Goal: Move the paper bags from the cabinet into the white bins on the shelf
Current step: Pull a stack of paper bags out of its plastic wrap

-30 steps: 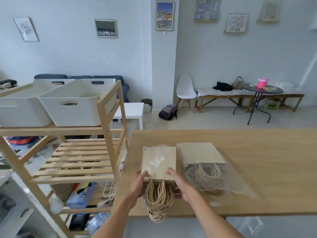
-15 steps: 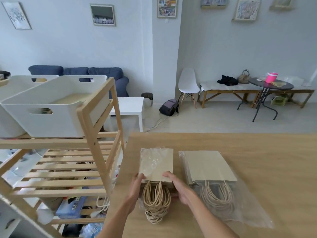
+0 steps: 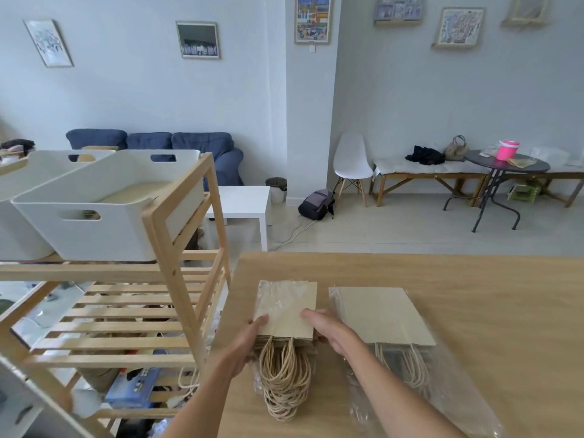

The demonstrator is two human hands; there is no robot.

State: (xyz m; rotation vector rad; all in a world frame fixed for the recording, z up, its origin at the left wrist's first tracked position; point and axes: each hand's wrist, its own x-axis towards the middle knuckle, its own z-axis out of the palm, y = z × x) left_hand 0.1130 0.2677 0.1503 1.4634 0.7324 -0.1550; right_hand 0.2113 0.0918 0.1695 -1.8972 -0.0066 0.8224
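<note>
A stack of beige paper bags (image 3: 289, 306) in clear wrap lies on the wooden cabinet top (image 3: 474, 295), its twine handles hanging toward me. My left hand (image 3: 246, 346) grips the stack's left side. My right hand (image 3: 330, 331) grips its right side, fingers over the top sheet. A second wrapped stack of bags (image 3: 384, 314) lies just to the right. Two white bins stand on the top of the wooden shelf (image 3: 177, 248) at left: the nearer white bin (image 3: 126, 230) holds something beige, the farther white bin (image 3: 38, 169) sits behind it.
The shelf's lower slatted tiers hold boxes and clutter near the floor. Beyond the cabinet are a white side table (image 3: 243, 202), a blue sofa (image 3: 177, 147), a white chair (image 3: 350, 161), a backpack (image 3: 316, 203), wooden benches and a round black table (image 3: 505, 162).
The view has come closer and shifted; the shelf and bins loom larger at left. Both hands keep hold of the left stack, which now lies flatter on the cabinet top.
</note>
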